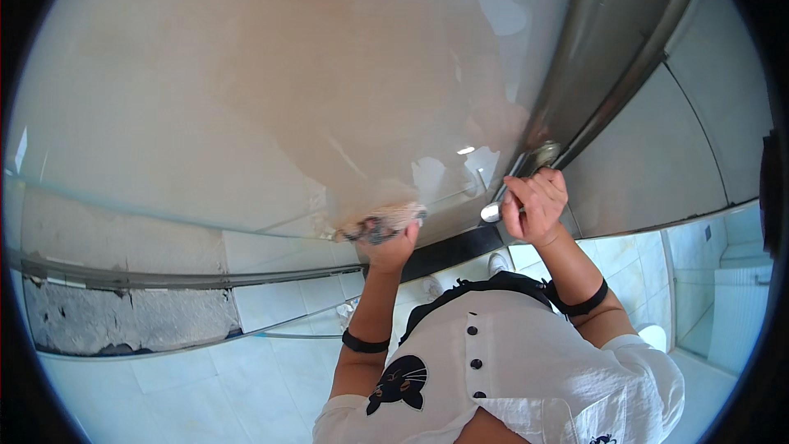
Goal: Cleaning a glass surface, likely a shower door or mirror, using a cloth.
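Note:
Before me stands a large glass panel [370,74] with reflections on it. Low on the glass, my left hand [389,250] grips a patterned cloth [385,222], which appears pressed against the surface. My right hand [535,206] is closed around a metal door handle [491,212] beside the panel's metal frame [592,61]. Part of the handle is hidden behind my fingers.
A metal track [154,279] runs along the floor at the lower left, beside a strip of rough, damaged concrete [129,314]. Pale floor tiles [185,382] lie beyond it. At the right are a large grey panel [647,154] and a glass enclosure.

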Tool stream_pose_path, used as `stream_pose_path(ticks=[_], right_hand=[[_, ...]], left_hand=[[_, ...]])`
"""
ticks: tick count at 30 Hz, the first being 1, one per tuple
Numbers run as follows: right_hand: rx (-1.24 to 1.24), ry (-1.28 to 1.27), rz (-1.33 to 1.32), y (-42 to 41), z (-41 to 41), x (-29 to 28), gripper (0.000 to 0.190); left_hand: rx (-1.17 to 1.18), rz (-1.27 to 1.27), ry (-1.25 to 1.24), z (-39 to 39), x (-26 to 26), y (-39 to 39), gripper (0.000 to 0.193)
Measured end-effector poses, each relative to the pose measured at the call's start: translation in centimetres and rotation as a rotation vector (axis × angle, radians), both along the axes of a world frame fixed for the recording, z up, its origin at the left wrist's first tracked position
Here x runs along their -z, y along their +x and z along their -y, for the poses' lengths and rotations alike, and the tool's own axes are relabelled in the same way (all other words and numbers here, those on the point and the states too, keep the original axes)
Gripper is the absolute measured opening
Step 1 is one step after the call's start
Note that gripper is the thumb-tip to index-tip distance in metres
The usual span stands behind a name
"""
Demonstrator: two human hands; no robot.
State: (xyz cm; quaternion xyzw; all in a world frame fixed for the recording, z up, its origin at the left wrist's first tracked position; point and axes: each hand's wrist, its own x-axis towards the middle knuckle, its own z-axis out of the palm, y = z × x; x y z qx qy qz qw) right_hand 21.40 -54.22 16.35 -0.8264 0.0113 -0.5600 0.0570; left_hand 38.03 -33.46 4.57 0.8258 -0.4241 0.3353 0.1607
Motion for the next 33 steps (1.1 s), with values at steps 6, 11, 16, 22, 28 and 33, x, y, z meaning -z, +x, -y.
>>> stream_pose_path(ticks=[6, 11, 16, 22, 28, 33], right_hand=[[0.03, -0.01, -0.024, -0.1, 0.0, 0.3, 0.029], [0.036, -0.015, -0.024, 0.2, -0.2, 0.2, 0.03], [0.045, 0.006, -0.026, 0.1, -0.2, 0.1, 0.029], [0.036, 0.008, -0.031, 0.1, -0.5, -0.2, 0.029], [0.051, -0.01, -0.044, -0.1, -0.1, 0.3, 0.03], [0.049, 0.008, -0.042, -0.1, -0.3, 0.1, 0.029]], left_hand=[[0.19, 0.306, 0.134, -2.4, 4.6, 0.9, 0.02], [0.058, 0.226, -0.014, -0.3, -2.0, 0.9, 0.03], [-0.077, 0.119, -0.061, 3.2, -8.7, -1.3, 0.029], [0.282, 0.236, -0.04, 4.9, 2.3, -2.3, 0.028], [0.365, 0.191, 0.246, 4.7, 3.9, -3.0, 0.019], [0.282, 0.327, -0.15, 7.9, -5.4, -3.4, 0.032]])
